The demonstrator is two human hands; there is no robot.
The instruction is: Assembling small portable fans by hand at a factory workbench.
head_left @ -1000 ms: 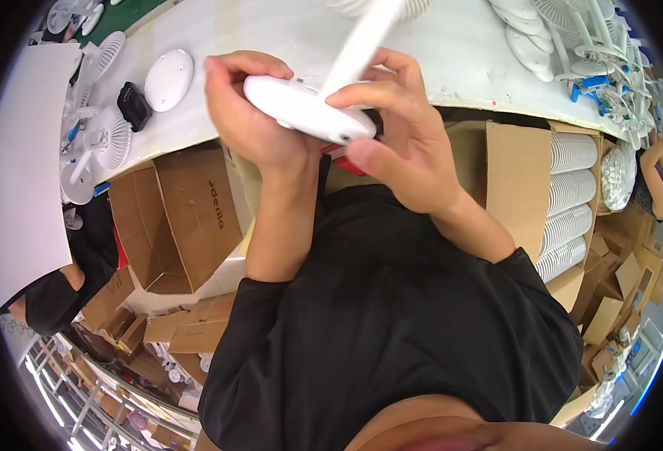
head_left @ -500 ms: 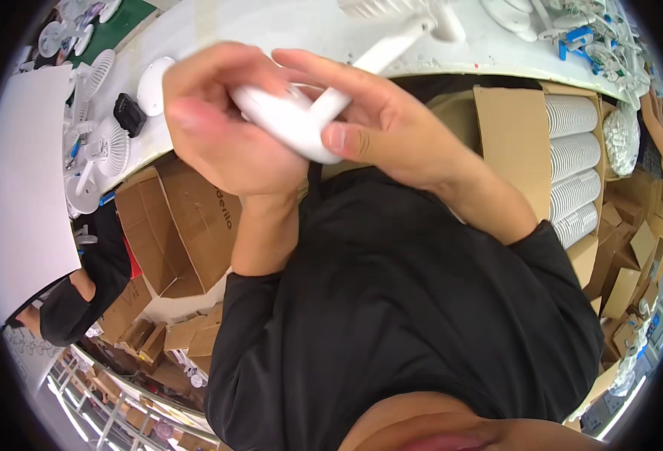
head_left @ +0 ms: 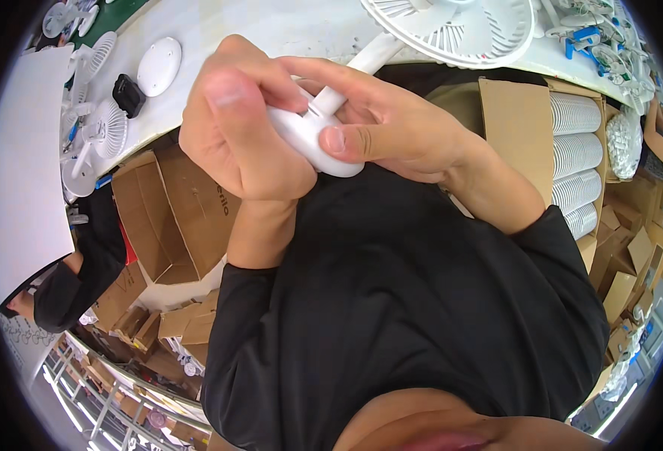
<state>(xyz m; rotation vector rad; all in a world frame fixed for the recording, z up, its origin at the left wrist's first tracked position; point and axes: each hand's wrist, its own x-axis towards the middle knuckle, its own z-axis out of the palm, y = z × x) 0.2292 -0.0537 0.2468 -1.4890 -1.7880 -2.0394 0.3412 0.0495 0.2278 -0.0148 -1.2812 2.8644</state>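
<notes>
Both left hand and right hand clasp the desk fan base either side of its stem, apparently checking the fit; the next move calls for steady support.

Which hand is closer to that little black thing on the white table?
The left. The left hand is to the right of the black thing, with a gap between them; the right hand is farther right, beyond the left hand.

fan grille: white, radial slats | fan base: white | shirt: plain black | carton: brown, dark lettering
</notes>
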